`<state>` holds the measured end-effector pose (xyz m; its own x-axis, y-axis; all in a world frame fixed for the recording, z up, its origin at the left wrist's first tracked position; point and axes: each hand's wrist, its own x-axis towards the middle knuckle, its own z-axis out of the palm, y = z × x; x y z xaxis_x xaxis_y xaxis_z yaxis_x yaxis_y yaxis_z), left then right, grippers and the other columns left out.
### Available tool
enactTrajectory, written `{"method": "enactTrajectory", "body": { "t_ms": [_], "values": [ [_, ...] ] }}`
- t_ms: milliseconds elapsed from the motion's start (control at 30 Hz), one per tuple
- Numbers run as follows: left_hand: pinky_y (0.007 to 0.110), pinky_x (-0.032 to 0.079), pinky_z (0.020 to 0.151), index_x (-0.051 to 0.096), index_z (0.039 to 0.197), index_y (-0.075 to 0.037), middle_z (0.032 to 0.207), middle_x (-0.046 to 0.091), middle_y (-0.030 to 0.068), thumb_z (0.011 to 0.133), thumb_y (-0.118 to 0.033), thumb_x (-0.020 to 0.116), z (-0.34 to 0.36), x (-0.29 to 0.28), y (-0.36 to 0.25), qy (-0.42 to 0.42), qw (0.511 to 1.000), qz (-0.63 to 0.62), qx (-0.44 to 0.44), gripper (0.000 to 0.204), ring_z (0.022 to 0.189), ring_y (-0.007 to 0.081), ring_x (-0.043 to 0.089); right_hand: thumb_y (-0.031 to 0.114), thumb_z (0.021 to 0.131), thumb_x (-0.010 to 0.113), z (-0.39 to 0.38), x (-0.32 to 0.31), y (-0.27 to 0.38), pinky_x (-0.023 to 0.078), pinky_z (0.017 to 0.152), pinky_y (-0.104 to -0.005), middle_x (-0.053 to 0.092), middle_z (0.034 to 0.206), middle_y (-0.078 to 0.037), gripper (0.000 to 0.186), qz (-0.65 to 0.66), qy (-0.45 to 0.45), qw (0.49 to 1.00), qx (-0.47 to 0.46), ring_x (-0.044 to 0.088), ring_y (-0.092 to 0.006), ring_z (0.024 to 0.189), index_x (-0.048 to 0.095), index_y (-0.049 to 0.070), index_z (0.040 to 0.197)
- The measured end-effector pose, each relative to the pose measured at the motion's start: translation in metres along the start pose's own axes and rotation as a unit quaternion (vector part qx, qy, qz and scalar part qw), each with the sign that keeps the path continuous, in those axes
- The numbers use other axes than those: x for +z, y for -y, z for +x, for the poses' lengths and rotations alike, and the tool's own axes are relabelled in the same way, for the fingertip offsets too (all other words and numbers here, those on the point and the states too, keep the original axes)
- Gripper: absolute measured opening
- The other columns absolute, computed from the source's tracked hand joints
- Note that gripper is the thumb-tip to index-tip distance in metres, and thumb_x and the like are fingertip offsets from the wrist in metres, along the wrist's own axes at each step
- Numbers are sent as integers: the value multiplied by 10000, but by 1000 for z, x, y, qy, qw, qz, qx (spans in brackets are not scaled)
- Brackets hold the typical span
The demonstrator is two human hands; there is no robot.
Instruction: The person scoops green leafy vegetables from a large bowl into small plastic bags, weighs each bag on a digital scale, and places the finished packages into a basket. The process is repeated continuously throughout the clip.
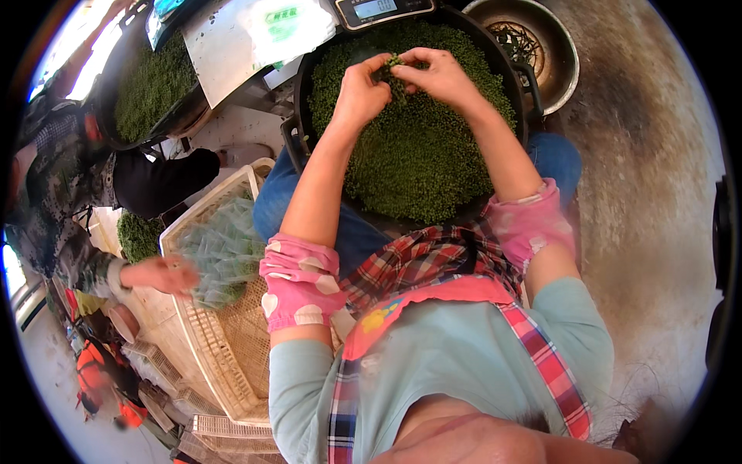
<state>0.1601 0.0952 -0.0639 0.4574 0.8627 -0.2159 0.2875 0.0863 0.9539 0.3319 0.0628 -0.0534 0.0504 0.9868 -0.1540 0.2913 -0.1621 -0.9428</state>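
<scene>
My left hand [363,93] and my right hand [431,77] meet near the top of a wide black pan [527,85] full of tiny green sprouts [413,162]. The fingers of both are closed on a small green tuft [394,81], pinched between them just above the sprouts; its finer detail is too small to make out. The pan rests between my jeans-clad knees, and my forearms lie across its near side.
Above are a scale [379,9] and a plastic packet [286,31]; a steel bowl [564,69] sits right. At left are a co-worker in camouflage [54,201], their hand [158,274] by a crate [232,363] of bagged greens [220,240], and another pan [108,116] of sprouts.
</scene>
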Motion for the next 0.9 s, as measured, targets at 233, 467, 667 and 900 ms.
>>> {"method": "enactTrajectory", "body": {
  "t_ms": [233, 467, 667, 900],
  "values": [
    [260, 494, 604, 567, 1332, -8, 744, 651, 52, 761, 92, 521, 0, 7, 0, 23, 999, -37, 14, 582, 626, 94, 595, 410, 699, 820, 19, -2, -24, 530, 677, -344, 651, 842, -77, 539, -211, -27, 977, -3, 665, -199, 777, 613, 25, 1016],
    [304, 520, 680, 625, 1247, 0, 871, 701, 125, 746, 73, 506, 4, 9, 16, 3, 996, 65, 53, 520, 745, 154, 656, 415, 691, 755, 40, 26, -16, 516, 793, -424, 682, 981, -134, 518, -410, 52, 907, 77, 661, -305, 916, 615, 76, 1057],
    [245, 495, 588, 567, 1330, -8, 734, 633, 47, 783, 102, 513, -3, 1, -16, -3, 999, -49, 3, 561, 614, 87, 591, 454, 733, 774, 16, -15, -14, 514, 797, -361, 693, 952, -140, 529, 33, 92, 994, 51, 665, -201, 944, 637, 5, 976],
    [255, 506, 598, 557, 1340, -8, 855, 687, 88, 764, 105, 506, -4, 14, -4, 31, 998, -28, 35, 589, 613, 93, 591, 392, 724, 780, 32, 21, -28, 520, 737, -387, 681, 876, -84, 404, -363, -37, 929, 60, 654, -262, 823, 649, 74, 937]
  ]
}}
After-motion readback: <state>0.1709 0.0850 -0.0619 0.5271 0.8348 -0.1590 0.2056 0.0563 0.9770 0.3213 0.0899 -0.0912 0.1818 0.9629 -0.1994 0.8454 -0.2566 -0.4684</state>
